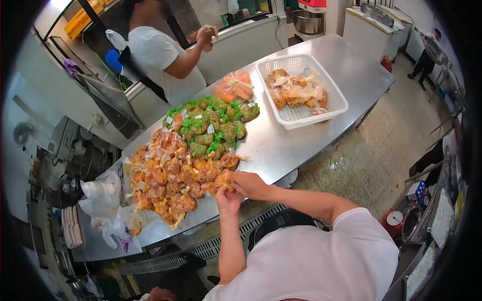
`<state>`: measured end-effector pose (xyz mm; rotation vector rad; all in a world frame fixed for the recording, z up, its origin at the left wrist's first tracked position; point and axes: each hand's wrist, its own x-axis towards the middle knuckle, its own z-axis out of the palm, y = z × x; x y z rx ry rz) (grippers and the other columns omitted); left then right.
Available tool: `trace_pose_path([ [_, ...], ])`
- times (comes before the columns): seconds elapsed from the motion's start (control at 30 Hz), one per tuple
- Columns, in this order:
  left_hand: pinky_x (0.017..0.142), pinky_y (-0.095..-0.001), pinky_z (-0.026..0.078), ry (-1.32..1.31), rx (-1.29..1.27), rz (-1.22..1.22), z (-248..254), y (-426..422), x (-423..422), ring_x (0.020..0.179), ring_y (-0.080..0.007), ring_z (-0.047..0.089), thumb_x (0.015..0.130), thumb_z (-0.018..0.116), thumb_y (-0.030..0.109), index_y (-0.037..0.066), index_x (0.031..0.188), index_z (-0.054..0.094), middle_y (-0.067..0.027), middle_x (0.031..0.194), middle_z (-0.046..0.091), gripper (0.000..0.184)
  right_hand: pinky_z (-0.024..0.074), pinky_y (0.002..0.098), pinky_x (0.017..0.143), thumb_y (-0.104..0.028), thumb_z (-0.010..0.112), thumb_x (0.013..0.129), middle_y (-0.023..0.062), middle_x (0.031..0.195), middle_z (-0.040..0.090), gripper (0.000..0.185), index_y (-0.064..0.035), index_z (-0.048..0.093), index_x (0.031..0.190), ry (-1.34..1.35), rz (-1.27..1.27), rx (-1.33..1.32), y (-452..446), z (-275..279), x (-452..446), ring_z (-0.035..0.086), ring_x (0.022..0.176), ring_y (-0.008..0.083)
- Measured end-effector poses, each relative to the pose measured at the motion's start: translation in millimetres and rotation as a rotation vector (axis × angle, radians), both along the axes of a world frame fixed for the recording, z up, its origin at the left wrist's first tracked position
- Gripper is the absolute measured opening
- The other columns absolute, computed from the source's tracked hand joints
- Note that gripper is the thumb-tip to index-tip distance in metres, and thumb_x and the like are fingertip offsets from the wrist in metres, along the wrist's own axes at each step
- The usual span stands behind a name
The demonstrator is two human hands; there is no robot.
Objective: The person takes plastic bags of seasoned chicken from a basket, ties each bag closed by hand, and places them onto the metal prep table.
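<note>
Both my hands meet at the near edge of the steel table, fingers closed on a small clear plastic bag of orange food point(223, 180). My left hand point(229, 200) pinches it from below, while my right hand point(250, 184) grips its upper right side; the fingers partly hide the bag's neck. Just left of my hands lies a heap of similar orange-filled bags point(165, 173). Behind that heap are several bags with green tops point(206, 123). What exactly the food is, I cannot make out.
A white basket point(339, 111) with more orange bags stands on the steel table point(281, 158). A larger bag of orange pieces point(234, 86) lies near a co-worker point(160, 55) across the table. Clear plastic bags point(103, 198) cover the left end. A red scale point(394, 219) stands at right.
</note>
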<state>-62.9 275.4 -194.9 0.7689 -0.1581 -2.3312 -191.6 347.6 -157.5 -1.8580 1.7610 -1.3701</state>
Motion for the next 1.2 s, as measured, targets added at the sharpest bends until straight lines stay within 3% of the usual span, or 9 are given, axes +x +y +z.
trace_pose_path([
  [0.3, 0.082, -0.0322, 0.047, -0.161, -0.319, -0.087, -27.2, 6.6, 17.9, 0.093, -0.0162, 0.061, 0.092, 0.063, 0.023, 0.007, 0.109, 0.062, -0.0027, 0.101, 0.067, 0.023, 0.0486, 0.0518, 0.066, -0.007, 0.054, 0.079, 0.0242, 0.092, 0.059, 0.025, 0.0018, 0.048, 0.101, 0.001, 0.013, 0.193, 1.7, -7.3, 17.0, 0.061, 0.08, 0.0433],
  [0.5, 0.074, -0.0322, 0.044, -0.78, -0.55, -0.153, 5.9, 16.3, 33.6, 0.085, -0.0127, 0.058, 0.09, 0.066, 0.021, 0.009, 0.106, 0.064, -0.0006, 0.098, 0.066, 0.02, 0.0486, 0.0525, 0.064, -0.015, 0.057, 0.081, 0.0252, 0.071, 0.062, 0.018, 0.0025, 0.057, 0.084, 0.127, 0.162, 0.385, -13.7, 2.5, 12.2, 0.061, 0.071, 0.0451],
  [0.6, 0.075, -0.0312, 0.045, -1.248, -1.379, 0.277, -22.5, 7.9, 59.7, 0.082, -0.0141, 0.058, 0.087, 0.065, 0.014, 0.004, 0.102, 0.064, -0.004, 0.099, 0.067, 0.018, 0.0493, 0.0514, 0.062, -0.017, 0.058, 0.081, 0.0251, 0.067, 0.06, 0.021, 0.0035, 0.058, 0.081, 0.186, 0.186, 0.314, -15.2, 3.3, 10.7, 0.061, 0.067, 0.045],
  [0.67, 0.077, -0.0319, 0.046, -0.907, -1.381, 0.304, -5.0, 21.3, 39.0, 0.081, -0.0163, 0.059, 0.084, 0.063, 0.009, 0.001, 0.098, 0.063, -0.0056, 0.096, 0.066, 0.016, 0.0479, 0.0495, 0.059, -0.015, 0.058, 0.081, 0.0243, 0.065, 0.059, 0.018, 0.0028, 0.057, 0.081, 0.1, 0.218, 0.2, -14.4, 27.3, 6.6, 0.06, 0.064, 0.0432],
  [0.83, 0.09, -0.0371, 0.045, -0.874, -1.107, -0.42, 20.2, 4.1, 46.3, 0.1, -0.0254, 0.058, 0.076, 0.053, -0.002, 0.0, 0.093, 0.06, -0.0121, 0.107, 0.062, 0.019, 0.0466, 0.0465, 0.059, -0.011, 0.056, 0.082, 0.0198, 0.068, 0.06, 0.011, -0.0007, 0.058, 0.085, -0.146, 0.263, 0.008, -33.6, 51.5, -17.8, 0.058, 0.062, 0.0397],
  [0.97, 0.088, -0.0375, 0.046, -1.47, -1.781, 0.242, 80.4, -32.9, 28.9, 0.098, -0.033, 0.058, 0.081, 0.055, 0.003, -0.003, 0.102, 0.06, -0.0192, 0.109, 0.06, 0.022, 0.0482, 0.0436, 0.061, -0.011, 0.055, 0.085, 0.0178, 0.074, 0.062, 0.014, -0.0023, 0.059, 0.096, -0.188, 0.089, -0.09, -9.5, 72.7, -58.1, 0.061, 0.067, 0.0359],
  [1.07, 0.106, -0.0468, 0.034, -1.699, -2.036, 0.257, 69.1, -54.4, -3.0, 0.13, -0.0421, 0.04, 0.081, 0.06, 0.011, 0.004, 0.127, 0.056, -0.025, 0.143, 0.041, 0.046, 0.0492, 0.0467, 0.07, -0.013, 0.054, 0.085, 0.0175, 0.08, 0.064, 0.026, -0.004, 0.058, 0.109, -0.22, 0.038, 0.052, 11.5, 54.3, -113.1, 0.062, 0.075, 0.0381],
  [1.1, 0.109, -0.0466, 0.03, -1.68, -1.905, -0.258, 8.6, -94.2, 20.3, 0.138, -0.042, 0.028, 0.085, 0.061, 0.017, 0.006, 0.138, 0.049, -0.0263, 0.151, 0.029, 0.055, 0.0497, 0.0454, 0.07, -0.012, 0.053, 0.085, 0.0167, 0.081, 0.065, 0.026, -0.0033, 0.058, 0.109, -0.19, 0.004, 0.016, 21.5, 44.6, -136.8, 0.063, 0.076, 0.0371],
  [1.2, 0.11, -0.046, 0.03, -1.623, -1.542, -0.483, 36.3, -121.9, -8.7, 0.14, -0.0393, 0.028, 0.088, 0.061, 0.021, 0.003, 0.134, 0.051, -0.0264, 0.149, 0.031, 0.051, 0.0516, 0.034, 0.064, -0.006, 0.055, 0.088, 0.0128, 0.08, 0.066, 0.025, 0.0001, 0.058, 0.112, -0.268, -0.125, 0.05, 72.1, 32.1, -200.7, 0.064, 0.067, 0.0232],
])
